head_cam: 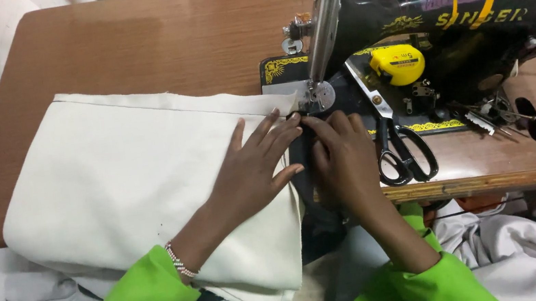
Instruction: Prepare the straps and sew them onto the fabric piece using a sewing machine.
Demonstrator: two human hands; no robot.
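A folded cream cloth [119, 170] lies on the brown wooden table [150, 42], its right edge running up to the presser foot [319, 95] of a black sewing machine [457, 15]. My left hand [253, 166] rests flat on the cloth with fingers spread, fingertips near the foot. My right hand [341, 154] sits just right of the cloth's edge, fingers curled and pinching the edge close to the needle. A dark strip of fabric [301, 167] shows between the two hands. Both sleeves are bright green.
Black-handled scissors [393, 134] lie on the machine bed right of my right hand. A yellow tape measure [398, 64] sits behind them. Small metal tools [495, 117] lie at the right. White cloth [535, 239] hangs below the table edge.
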